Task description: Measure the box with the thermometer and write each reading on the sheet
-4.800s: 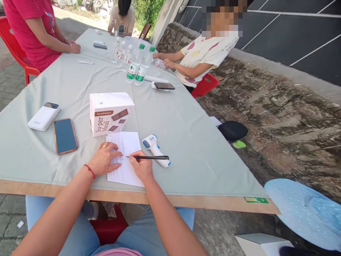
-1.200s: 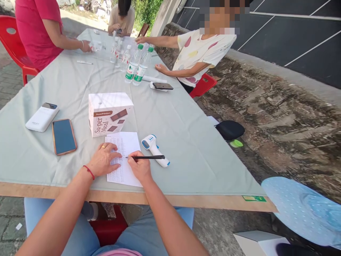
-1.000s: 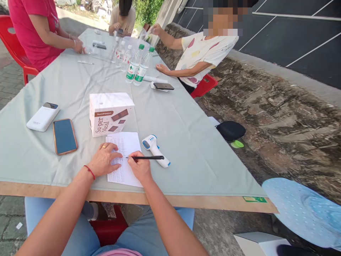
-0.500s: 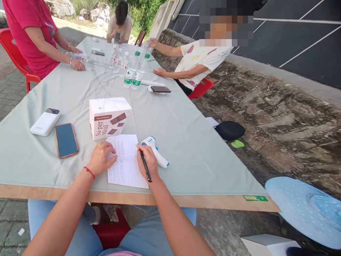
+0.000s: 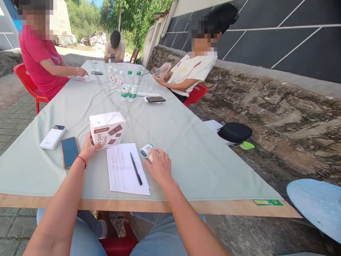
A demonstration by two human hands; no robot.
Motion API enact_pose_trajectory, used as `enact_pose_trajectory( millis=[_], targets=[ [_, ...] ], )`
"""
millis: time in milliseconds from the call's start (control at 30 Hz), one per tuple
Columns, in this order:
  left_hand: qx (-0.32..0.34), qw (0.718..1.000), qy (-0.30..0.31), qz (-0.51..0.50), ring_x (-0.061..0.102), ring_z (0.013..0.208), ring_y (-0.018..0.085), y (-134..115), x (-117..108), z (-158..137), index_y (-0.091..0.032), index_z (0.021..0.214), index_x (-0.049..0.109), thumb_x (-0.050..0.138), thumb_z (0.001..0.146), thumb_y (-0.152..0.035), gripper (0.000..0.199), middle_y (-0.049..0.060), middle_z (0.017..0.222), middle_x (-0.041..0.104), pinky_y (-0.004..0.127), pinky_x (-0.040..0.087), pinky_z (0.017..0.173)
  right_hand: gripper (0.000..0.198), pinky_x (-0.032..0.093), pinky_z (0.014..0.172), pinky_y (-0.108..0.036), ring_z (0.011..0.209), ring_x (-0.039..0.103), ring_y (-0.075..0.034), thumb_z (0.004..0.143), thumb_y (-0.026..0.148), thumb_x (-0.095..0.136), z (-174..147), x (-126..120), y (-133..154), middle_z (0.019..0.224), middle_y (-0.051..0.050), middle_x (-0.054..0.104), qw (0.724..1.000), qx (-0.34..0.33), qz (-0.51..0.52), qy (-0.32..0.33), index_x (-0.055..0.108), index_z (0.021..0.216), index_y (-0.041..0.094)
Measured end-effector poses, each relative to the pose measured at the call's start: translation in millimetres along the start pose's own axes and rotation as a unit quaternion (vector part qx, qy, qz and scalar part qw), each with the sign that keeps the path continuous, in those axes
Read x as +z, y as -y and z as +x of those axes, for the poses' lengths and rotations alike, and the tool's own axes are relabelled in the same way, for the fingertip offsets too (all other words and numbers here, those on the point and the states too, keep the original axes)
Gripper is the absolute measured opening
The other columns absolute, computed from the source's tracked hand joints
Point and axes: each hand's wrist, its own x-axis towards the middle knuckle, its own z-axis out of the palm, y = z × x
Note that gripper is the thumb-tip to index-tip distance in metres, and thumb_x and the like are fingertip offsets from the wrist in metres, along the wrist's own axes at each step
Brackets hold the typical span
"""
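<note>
My left hand (image 5: 90, 147) grips the lower left corner of a white "Super Meal" box (image 5: 110, 131), its thumb across the front and its fingers along the side. The box stands upright on the table. Closed around the handle of a white and blue infrared thermometer (image 5: 145, 150) is my right hand (image 5: 160, 163), which hides most of that handle. Between my hands lies a sheet of paper (image 5: 118, 174) with columns of handwriting. A black pen (image 5: 136, 169) rests slantwise on the paper, touched by neither hand.
On the left lie a phone (image 5: 69, 153) and a white power bank (image 5: 53, 137). Several water bottles (image 5: 125, 89) stand farther back, near another phone (image 5: 156, 99). Three people sit around the cloth-covered table (image 5: 202, 170). A light blue hat (image 5: 317, 202) is at the lower right.
The pen has left my right hand and lies on the paper. My right hand has moved onto the thermometer. My left hand has gone from the paper to the box. The camera view has tilted up.
</note>
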Motion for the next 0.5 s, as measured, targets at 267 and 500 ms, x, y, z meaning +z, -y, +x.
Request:
enact_pose_trajectory(
  millis=[267, 500],
  targets=[
    [0.033, 0.995, -0.06, -0.072, 0.058, 0.112, 0.027, -17.5, 4.8, -39.2, -0.014, 0.122, 0.054, 0.081, 0.063, -0.043, 0.071, 0.012, 0.12, 0.061, 0.037, 0.049, 0.093, 0.039, 0.041, 0.075, -0.033, 0.096, 0.058, -0.029, 0.084, 0.022, 0.055, 14.3, -19.8, -2.2, 0.103, -0.016, 0.062, 0.97, 0.157, 0.088, 0.165, 0.055, 0.121, 0.009],
    [0.046, 0.997, -0.027, 0.064, 0.058, 0.109, 0.027, -8.0, 25.5, -77.3, -0.014, 0.121, 0.054, 0.056, 0.082, -0.061, 0.062, 0.013, 0.122, 0.06, 0.039, 0.045, 0.094, 0.031, 0.042, 0.061, -0.028, 0.063, 0.054, -0.018, 0.076, 0.044, 0.058, -23.8, -56.1, 53.4, 0.071, 0.0, 0.057, 0.775, 0.143, 0.615, 0.008, 0.053, 0.092, 0.019]
  ],
)
